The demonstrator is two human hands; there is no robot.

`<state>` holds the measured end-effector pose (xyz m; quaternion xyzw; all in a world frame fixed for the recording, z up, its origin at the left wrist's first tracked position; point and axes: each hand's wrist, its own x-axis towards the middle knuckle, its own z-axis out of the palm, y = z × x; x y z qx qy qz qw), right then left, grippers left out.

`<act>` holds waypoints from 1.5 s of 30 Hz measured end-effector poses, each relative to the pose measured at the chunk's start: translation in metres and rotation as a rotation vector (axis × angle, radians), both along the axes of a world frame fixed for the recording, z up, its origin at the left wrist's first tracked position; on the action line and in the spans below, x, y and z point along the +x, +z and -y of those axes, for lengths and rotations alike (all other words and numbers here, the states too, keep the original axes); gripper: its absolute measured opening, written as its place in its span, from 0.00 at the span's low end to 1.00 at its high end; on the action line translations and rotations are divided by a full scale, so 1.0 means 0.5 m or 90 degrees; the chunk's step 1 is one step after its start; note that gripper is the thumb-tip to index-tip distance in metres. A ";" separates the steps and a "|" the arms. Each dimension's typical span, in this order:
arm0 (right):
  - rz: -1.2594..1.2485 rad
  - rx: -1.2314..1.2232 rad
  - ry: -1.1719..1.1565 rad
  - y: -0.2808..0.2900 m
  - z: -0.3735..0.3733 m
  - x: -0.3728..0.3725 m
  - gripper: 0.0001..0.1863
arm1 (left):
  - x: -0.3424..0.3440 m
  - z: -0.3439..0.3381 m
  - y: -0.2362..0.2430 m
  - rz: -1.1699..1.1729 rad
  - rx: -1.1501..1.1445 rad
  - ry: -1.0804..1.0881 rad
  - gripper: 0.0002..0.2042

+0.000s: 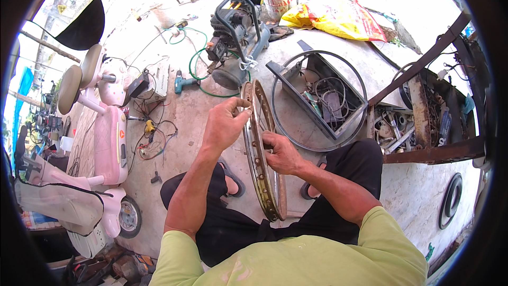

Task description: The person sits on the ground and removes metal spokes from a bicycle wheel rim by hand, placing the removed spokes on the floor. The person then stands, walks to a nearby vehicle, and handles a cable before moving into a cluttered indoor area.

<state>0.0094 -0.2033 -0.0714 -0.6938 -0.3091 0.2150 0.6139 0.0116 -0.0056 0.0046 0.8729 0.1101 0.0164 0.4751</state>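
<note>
Head view: bare metal wheel rim [260,176] stands near-upright between the person's legs [365,172], right hand [283,153] curled onto its side. Left hand [224,126] has fingertips bunched near the top; can't tell what they pinch, if anything. I'd brace it firmly against twisting.

Person is wearing a yellow-green T-shirt [317,262]; the cloth is creasing softly and showing a pale, whitish smudge [239,274] on the left side of the chest. Left sleeve [177,257] and right sleeve [391,233], both short, are ending on the upper arms. Forearms, left hand [225,127] and right hand [286,153] are showing bare. Black trousers [352,180] are hanging loose, folds bunching. Feet are wearing dark open sandals [237,181], bare skin showing; finer sandal detail is blurring out.
</note>
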 end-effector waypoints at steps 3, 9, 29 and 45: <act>0.009 -0.011 0.008 0.015 0.002 -0.001 0.10 | 0.002 -0.009 -0.006 0.003 0.022 -0.017 0.09; 0.051 0.021 -0.010 -0.001 -0.001 -0.007 0.09 | 0.007 -0.011 -0.009 -0.027 0.012 -0.021 0.10; -0.095 0.032 -0.062 0.022 0.027 0.052 0.21 | -0.014 0.007 0.008 0.028 0.085 -0.064 0.09; -0.061 -0.046 -0.134 0.069 0.004 0.014 0.35 | -0.022 0.025 0.017 0.016 0.061 -0.094 0.11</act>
